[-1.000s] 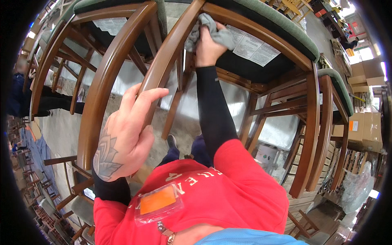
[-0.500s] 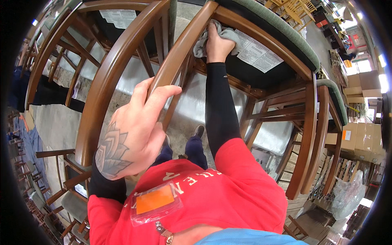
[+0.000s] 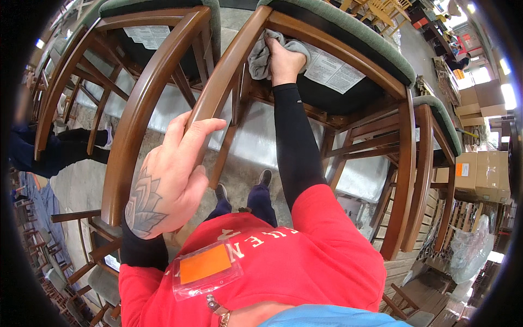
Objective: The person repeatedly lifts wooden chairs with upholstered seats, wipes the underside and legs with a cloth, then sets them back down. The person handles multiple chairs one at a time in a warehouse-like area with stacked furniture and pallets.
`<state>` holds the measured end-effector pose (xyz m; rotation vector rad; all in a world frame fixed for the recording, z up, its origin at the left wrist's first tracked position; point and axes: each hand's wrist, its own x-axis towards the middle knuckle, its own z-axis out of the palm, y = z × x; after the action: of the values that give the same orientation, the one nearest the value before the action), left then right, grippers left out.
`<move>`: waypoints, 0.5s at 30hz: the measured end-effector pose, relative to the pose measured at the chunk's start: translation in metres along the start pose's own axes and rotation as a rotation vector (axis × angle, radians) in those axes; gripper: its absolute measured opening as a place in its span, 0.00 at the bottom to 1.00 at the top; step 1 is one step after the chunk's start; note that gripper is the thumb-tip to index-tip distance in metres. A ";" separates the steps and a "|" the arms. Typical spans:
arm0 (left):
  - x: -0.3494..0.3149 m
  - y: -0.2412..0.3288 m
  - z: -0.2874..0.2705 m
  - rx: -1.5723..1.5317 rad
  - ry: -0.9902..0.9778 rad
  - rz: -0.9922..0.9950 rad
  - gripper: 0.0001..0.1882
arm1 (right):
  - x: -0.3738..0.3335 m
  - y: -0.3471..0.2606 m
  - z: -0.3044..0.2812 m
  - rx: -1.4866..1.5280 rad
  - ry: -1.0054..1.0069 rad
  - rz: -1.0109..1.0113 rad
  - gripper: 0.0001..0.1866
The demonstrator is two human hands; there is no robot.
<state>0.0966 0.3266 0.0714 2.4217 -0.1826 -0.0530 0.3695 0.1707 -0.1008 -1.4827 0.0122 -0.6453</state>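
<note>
An upturned or tilted wooden chair [image 3: 338,30] with green-grey upholstery shows its dark underside and a white printed label [image 3: 334,71]. My left hand [image 3: 173,177], tattooed on its back, is closed round the chair's brown front leg [image 3: 222,82], index finger laid across it. In my right hand [image 3: 287,62] is a bunched grey cloth [image 3: 260,59], pressed against the inside of the seat frame near the leg's top corner. Part of the cloth is hidden behind that hand and the frame.
A second similar chair [image 3: 155,103] stands close on the left, another [image 3: 436,125] on the right. Beyond the left chair is a person in dark clothes [image 3: 65,144]. Cardboard boxes [image 3: 479,171] and a clear plastic bag [image 3: 471,250] lie at the right.
The chairs sit slightly further left in view. My right hand and the cloth have shifted a little along the frame; my left hand keeps its hold on the leg.
</note>
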 end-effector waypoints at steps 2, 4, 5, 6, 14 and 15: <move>0.000 0.001 -0.001 -0.012 -0.014 0.001 0.35 | 0.001 0.006 -0.005 0.003 0.058 -0.203 0.10; 0.002 0.000 -0.002 -0.018 -0.021 0.033 0.35 | -0.001 0.014 -0.007 0.210 0.147 -0.139 0.09; 0.001 -0.001 -0.002 -0.014 -0.018 0.031 0.35 | -0.007 0.013 -0.001 0.357 0.178 -0.006 0.09; -0.002 -0.003 -0.002 -0.002 -0.009 0.011 0.35 | -0.021 0.005 0.009 0.510 0.197 0.145 0.09; 0.000 -0.005 0.000 -0.003 0.022 0.051 0.34 | -0.002 0.003 -0.002 0.015 -0.079 -0.043 0.10; 0.000 -0.004 0.001 -0.009 0.021 0.043 0.34 | 0.004 0.002 -0.008 0.117 -0.021 -0.019 0.10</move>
<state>0.0968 0.3295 0.0681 2.4077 -0.2247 -0.0093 0.3701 0.1617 -0.1021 -1.3777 -0.0555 -0.6357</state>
